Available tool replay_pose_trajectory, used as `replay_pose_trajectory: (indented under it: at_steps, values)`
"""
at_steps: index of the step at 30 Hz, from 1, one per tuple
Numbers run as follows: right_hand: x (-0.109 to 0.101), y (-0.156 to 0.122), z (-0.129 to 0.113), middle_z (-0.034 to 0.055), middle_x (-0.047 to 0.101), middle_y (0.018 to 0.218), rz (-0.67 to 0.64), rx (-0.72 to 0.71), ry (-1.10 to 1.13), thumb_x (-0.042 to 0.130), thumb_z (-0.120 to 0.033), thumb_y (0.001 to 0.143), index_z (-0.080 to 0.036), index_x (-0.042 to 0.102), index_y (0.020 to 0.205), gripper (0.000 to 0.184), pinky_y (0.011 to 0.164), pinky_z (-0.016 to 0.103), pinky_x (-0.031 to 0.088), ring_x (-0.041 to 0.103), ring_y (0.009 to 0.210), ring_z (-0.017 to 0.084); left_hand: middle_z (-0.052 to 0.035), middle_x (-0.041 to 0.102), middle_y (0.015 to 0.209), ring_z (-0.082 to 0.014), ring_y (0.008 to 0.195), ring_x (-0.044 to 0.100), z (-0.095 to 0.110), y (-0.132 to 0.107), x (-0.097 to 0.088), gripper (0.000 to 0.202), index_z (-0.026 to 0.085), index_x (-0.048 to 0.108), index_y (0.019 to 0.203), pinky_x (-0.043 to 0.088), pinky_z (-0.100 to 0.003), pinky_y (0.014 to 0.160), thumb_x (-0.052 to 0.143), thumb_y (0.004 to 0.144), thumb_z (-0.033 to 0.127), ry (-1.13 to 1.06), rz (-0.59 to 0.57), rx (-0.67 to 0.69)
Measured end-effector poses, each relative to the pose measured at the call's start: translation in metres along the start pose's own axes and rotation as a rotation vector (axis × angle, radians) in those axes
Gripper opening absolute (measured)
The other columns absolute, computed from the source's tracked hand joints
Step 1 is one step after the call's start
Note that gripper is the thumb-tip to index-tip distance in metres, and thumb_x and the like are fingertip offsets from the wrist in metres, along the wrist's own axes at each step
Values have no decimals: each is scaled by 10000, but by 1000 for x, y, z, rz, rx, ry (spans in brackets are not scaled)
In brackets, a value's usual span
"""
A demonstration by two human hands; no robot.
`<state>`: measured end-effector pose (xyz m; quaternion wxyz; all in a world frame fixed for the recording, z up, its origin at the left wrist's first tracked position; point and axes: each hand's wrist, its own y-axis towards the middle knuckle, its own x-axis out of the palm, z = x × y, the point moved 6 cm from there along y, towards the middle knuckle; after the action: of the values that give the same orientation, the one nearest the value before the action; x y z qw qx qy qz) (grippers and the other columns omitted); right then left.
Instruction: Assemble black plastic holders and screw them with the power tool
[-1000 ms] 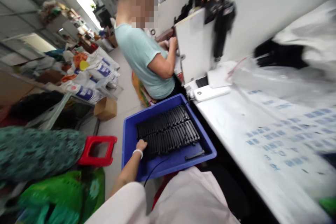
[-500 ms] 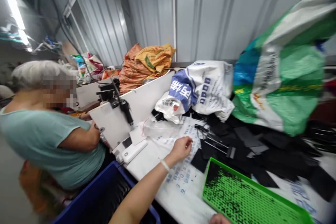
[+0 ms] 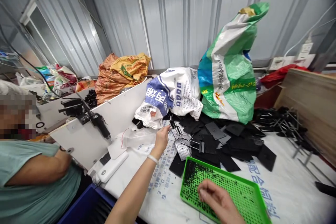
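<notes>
My left hand (image 3: pixel 162 139) reaches to the edge of the black pile, its fingers closed at the near end of a metal-rod piece with black ends (image 3: pixel 187 140). The fingertips seem to pinch its black end, though the exact contact is partly hidden. My right hand (image 3: pixel 219 197) hovers over the green perforated tray (image 3: pixel 252 183), thumb and fingers drawn together; what they hold, if anything, is too small to make out. Many tiny black pieces (image 3: pixel 193 173) lie in the tray, thickest at its left end. Behind it are flat black plates (image 3: pixel 232 147) in a loose heap.
White-and-blue (image 3: pixel 181 87) and green (image 3: pixel 228 77) sacks stand behind the plates. Black-ended metal rods (image 3: pixel 283 122) pile up beside a wooden board (image 3: pixel 312 112). On the left are a blue crate (image 3: pixel 78 210), a white partition (image 3: pixel 78 140) and a seated person (image 3: pixel 36 178).
The view has swung right. My left hand has come to the near end of the metal-rod piece. My right hand has risen from the bottom edge to over the green tray.
</notes>
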<state>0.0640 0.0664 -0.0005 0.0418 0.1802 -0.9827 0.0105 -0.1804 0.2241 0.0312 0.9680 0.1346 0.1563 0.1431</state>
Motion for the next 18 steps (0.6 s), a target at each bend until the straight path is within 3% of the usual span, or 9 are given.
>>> replay_pose_trajectory:
  at_steps: [5,8,10,12,15,18]
  values:
    - [3,42,-26,26,526,741,-49,-102,-107,610,-522,843,-186,630,778,343,667,279,416,486,734,180,-110,678,1116,-240,1243,531,38,-4,-16,234,229,707,947,366,-381,1097,616,773,101,-162,54,54]
    - [-5,53,-41,24,521,828,72,-171,-77,650,-468,833,-201,620,1030,333,699,277,447,515,769,174,-100,704,1015,-224,1094,634,57,-13,-9,188,203,686,1006,439,-385,1034,577,855,230,-275,28,37]
    - [-16,53,-52,30,502,947,191,-217,-54,729,-429,776,-239,500,1275,581,741,287,474,543,802,165,-100,721,926,-228,967,689,64,-32,0,223,171,671,1019,506,-399,944,557,885,308,-339,-40,-5]
    - [-21,51,-56,35,470,1026,186,-221,1,746,-443,759,-285,363,1406,769,739,302,499,568,793,156,-109,730,849,-241,874,714,68,-60,9,243,140,680,976,547,-401,860,582,879,340,-381,-142,-64]
    - [-21,48,-39,15,460,955,103,-127,89,641,-527,828,-284,398,1374,645,621,301,509,578,679,145,-119,736,857,-227,846,710,71,-110,17,250,138,707,941,555,-375,833,587,888,351,-369,-290,-72]
    - [-25,49,-14,4,463,861,108,-90,-11,612,-542,841,-228,527,1190,477,556,299,495,573,615,152,-122,736,898,-213,859,700,68,-142,24,293,154,716,980,547,-372,847,537,920,378,-329,-432,-33]
